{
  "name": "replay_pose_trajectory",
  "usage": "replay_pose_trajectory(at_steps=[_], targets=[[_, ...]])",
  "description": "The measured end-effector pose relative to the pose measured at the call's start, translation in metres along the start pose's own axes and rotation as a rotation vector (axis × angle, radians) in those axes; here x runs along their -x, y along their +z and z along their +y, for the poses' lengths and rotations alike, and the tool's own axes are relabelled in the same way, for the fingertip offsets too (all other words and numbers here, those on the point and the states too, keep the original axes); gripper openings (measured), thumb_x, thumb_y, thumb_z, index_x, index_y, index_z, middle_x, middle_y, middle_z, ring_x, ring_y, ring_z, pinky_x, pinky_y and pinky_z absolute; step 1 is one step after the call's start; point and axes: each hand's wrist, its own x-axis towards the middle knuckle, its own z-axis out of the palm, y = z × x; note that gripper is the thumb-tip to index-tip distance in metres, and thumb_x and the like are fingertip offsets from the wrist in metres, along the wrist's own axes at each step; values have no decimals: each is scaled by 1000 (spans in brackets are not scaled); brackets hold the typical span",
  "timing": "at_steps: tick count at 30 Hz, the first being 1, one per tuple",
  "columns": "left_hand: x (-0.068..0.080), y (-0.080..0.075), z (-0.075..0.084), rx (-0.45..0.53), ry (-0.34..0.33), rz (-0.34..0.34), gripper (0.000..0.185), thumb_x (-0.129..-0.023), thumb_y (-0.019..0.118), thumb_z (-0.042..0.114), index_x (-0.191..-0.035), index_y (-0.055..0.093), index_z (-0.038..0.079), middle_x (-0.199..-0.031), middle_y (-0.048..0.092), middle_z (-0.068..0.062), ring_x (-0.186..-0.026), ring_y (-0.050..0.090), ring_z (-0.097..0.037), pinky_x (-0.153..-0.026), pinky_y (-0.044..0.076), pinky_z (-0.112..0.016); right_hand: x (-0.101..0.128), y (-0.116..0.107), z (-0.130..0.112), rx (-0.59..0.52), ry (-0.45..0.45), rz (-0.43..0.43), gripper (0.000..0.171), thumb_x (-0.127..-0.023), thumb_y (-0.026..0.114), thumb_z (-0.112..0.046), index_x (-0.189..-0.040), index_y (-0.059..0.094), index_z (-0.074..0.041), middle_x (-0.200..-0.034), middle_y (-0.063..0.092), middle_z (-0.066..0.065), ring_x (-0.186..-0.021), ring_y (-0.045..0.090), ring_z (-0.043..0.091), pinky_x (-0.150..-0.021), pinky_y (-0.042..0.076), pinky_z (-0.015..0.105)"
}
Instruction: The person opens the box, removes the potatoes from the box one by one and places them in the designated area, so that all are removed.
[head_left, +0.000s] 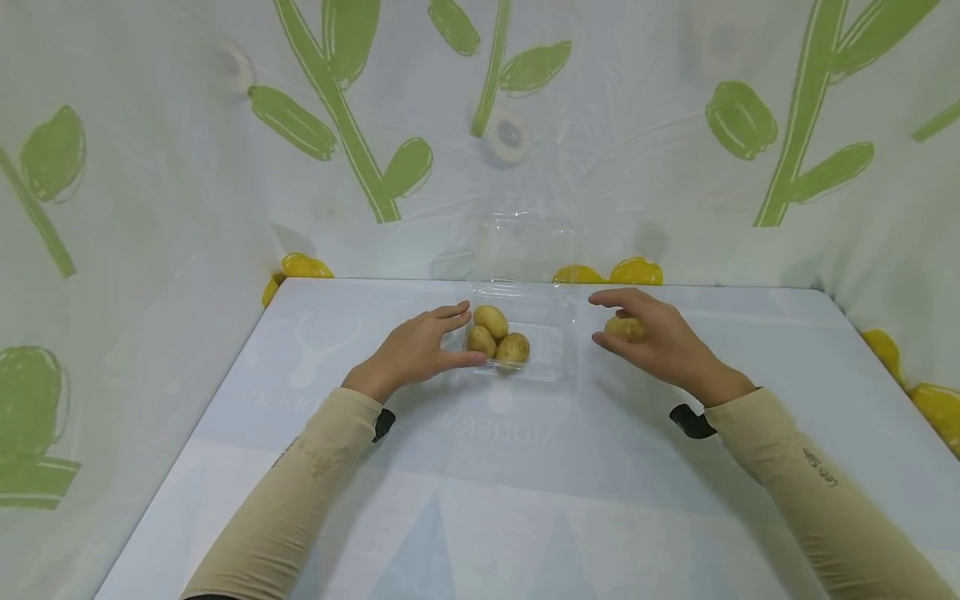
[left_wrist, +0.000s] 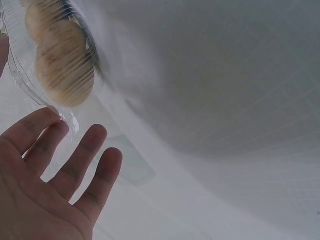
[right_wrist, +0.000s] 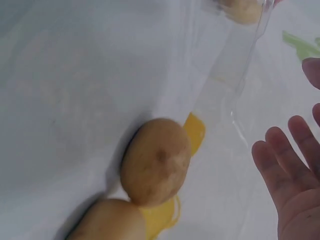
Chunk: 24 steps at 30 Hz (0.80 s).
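A clear plastic clamshell box (head_left: 547,350) holds three potatoes (head_left: 513,348) grouped at its left end, its see-through lid (head_left: 525,250) standing up behind. My left hand (head_left: 420,346) is at the box's left end, thumb toward the front and fingers toward the back. In the left wrist view, its extended fingertips (left_wrist: 54,116) are right at the box rim. My right hand (head_left: 663,337) is to the right of the box, fingers extended, with nothing in it. Close by it are two potatoes; the right wrist view shows one whole potato (right_wrist: 156,162) touching another potato (right_wrist: 107,222).
The white table (head_left: 315,467) carries faint printed lettering and pale triangles. Behind it hangs a whitish curtain (head_left: 637,167) with green leaf and yellow prints, close to the raised lid. A curtain side (head_left: 165,250) also borders the table at left.
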Motion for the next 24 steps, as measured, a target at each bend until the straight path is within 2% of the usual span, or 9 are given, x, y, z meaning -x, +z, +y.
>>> replay_pose_trajectory(at_steps=[9, 14, 17, 24], targets=[[1, -1, 1, 17, -17, -16, 90, -87, 68, 66, -155, 42, 13, -164, 30, 5, -149, 32, -29, -116, 34, -53, -17, 22, -15, -59, -87, -32, 52, -86, 82, -5, -133, 62, -8, -133, 64, 7, -120, 60, 22, -96, 53, 41], [1, -1, 1, 19, -13, -11, 89, -87, 70, 64, -155, 42, 13, -164, 30, 5, -148, 33, -29, -116, 34, -53, -22, 33, -21, -33, -93, -62, 52, -87, 81, -10, -135, 60, -12, -134, 62, 2, -119, 60, 18, -96, 54, 39], [1, -1, 0, 14, -20, -14, 90, -86, 69, 66, -155, 42, 14, -164, 30, 6, -149, 32, -28, -116, 33, -52, -26, 41, -24, -37, -102, -80, 52, -87, 82, -10, -135, 60, -10, -134, 62, 1, -119, 60, 18, -96, 54, 38], [-1, 1, -1, 7, -19, -9, 92, -85, 68, 69, -155, 42, 14, -164, 30, 6, -149, 33, -27, -116, 34, -51, -37, 56, -31, -35, -117, -177, 58, -88, 80, -4, -141, 55, -10, -140, 59, 3, -130, 55, 21, -104, 49, 40]])
